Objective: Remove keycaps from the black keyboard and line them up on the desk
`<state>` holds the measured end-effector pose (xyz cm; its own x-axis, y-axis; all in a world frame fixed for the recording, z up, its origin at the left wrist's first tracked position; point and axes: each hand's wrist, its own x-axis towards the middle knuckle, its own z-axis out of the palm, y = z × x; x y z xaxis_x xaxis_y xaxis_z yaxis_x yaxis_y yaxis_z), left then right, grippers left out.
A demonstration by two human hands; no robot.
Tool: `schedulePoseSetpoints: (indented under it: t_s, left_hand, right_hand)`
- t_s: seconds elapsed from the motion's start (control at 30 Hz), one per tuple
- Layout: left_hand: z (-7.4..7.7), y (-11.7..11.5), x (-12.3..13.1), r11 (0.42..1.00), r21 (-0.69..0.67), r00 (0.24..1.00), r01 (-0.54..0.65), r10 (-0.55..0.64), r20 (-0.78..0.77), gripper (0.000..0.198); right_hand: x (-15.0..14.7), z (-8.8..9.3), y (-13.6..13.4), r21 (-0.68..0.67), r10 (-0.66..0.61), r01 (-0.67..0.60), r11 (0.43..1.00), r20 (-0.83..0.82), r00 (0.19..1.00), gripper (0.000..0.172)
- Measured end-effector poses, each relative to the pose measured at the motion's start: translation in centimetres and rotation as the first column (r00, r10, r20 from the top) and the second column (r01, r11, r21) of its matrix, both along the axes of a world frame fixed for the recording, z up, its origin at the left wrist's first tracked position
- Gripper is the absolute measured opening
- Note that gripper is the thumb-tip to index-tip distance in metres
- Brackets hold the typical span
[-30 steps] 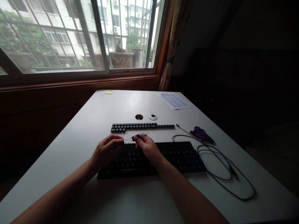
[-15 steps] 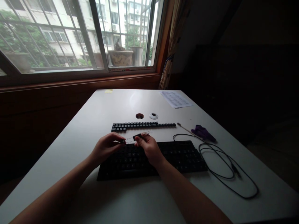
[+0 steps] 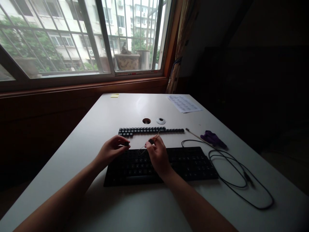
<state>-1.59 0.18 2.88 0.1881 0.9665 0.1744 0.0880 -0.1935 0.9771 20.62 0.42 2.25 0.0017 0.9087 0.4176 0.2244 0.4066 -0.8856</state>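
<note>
My left hand point(image 3: 111, 149) pinches a small black keycap point(image 3: 126, 143) between thumb and fingertips, above the left part of the black keyboard point(image 3: 193, 166). In my right hand point(image 3: 158, 157) is a wire keycap puller point(image 3: 151, 141) with a dark grip; its thin wire loops point left and down over the keys. A gap lies between the puller and the keycap. Behind the keyboard, loose black keycaps point(image 3: 147, 130) stand lined up in rows. Both forearms cover part of the keyboard's near side.
A black cable point(image 3: 259, 207) loops on the right of the white table point(image 3: 79, 138). Near it lie a thin brush-like stick point(image 3: 194, 134) and a purple cloth point(image 3: 213, 139). Farther back are a round hole point(image 3: 146, 121), its white cover point(image 3: 161, 121), printed papers point(image 3: 184, 103) and a yellow note point(image 3: 114, 95).
The puller's wires have come away from the keycap in my left hand. My right hand has drawn right and tilted the wires downward. The view has shifted slightly.
</note>
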Motion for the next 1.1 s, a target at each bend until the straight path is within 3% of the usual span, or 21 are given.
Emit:
schedulePoseSetpoints:
  t_s: [0.13,0.43,0.57,0.77,0.9,1.1]
  left_hand:
    - [0.3,-0.1,0.1,0.999,-0.031,1.000,-0.016,0.016,-0.006,0.027]
    - [0.3,0.0,-0.1,0.999,0.018,0.999,-0.037,0.037,0.020,0.030]
    - [0.2,0.0,-0.4,0.991,0.135,1.000,0.000,-0.002,0.013,0.024]
    - [0.0,-0.2,-0.4,0.982,0.188,1.000,-0.020,0.020,0.004,0.018]
    - [-0.3,-0.2,-0.1,0.987,0.127,0.993,-0.099,0.089,0.082,0.031]
    - [-1.0,0.2,-0.3,0.990,0.136,0.999,-0.037,0.033,0.035,0.024]
  right_hand:
    - [0.8,0.9,-0.1,0.162,0.040,-0.069,0.984,0.175,0.984,0.004]
    - [1.2,-0.4,0.9,0.186,0.037,-0.104,0.977,0.332,0.943,0.021]
    - [1.0,-0.9,1.2,0.198,0.033,-0.123,0.973,0.404,0.914,0.023]
    - [0.9,-1.2,1.2,0.181,0.057,-0.154,0.971,0.452,0.890,0.026]
    - [0.8,-1.2,1.0,0.176,0.069,-0.169,0.970,0.467,0.882,0.024]
    - [1.2,-1.0,1.1,0.208,0.075,-0.182,0.961,0.435,0.897,0.023]
